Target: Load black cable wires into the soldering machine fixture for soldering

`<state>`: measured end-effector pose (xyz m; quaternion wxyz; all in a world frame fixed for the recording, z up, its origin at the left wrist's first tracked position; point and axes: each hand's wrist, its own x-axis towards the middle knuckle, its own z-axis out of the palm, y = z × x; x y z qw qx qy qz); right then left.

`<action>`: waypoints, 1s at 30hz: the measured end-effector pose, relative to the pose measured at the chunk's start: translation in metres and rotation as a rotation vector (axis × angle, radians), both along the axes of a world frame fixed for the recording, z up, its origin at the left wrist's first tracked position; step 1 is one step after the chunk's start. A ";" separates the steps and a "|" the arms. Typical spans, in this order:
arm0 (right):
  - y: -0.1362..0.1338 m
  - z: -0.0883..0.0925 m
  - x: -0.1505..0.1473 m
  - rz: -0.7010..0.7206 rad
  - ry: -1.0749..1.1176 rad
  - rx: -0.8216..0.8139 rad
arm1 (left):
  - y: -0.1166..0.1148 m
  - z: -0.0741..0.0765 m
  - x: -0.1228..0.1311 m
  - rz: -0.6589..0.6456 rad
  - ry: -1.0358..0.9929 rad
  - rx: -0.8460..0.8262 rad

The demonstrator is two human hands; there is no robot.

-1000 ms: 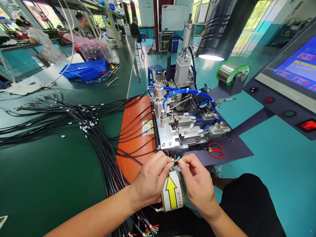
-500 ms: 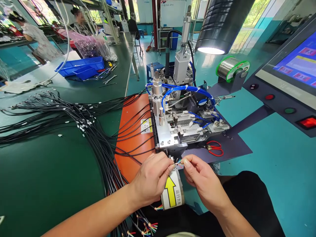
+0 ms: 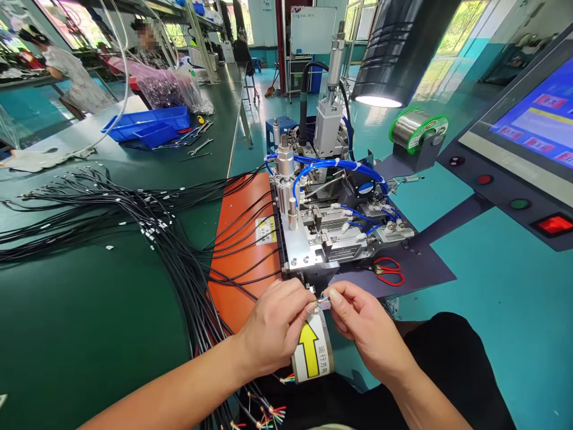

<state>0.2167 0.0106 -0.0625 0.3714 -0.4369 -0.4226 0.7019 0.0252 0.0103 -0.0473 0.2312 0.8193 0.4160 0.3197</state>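
Across the head view, a dark green worktop (image 3: 98, 310) is supporting a long bundle of thin black cables (image 3: 179, 257). Beside a sloping orange panel (image 3: 233, 307), a silver metal machine with blue tubes (image 3: 298, 242) is standing. Left hand (image 3: 282, 325) is pinching a small cluster of multicoloured wires (image 3: 322, 300) between the two hands, near a curved white label with a yellow arrow (image 3: 310, 352). Right hand (image 3: 358, 316) is apparently gripping the wires' tips, its fingertips partly obscuring them. Red-handled scissors (image 3: 379, 270) are lying right of the machine.
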 end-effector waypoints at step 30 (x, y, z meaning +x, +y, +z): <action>0.011 -0.024 -0.022 -0.147 -0.458 0.322 | -0.002 -0.007 -0.026 0.046 0.113 0.146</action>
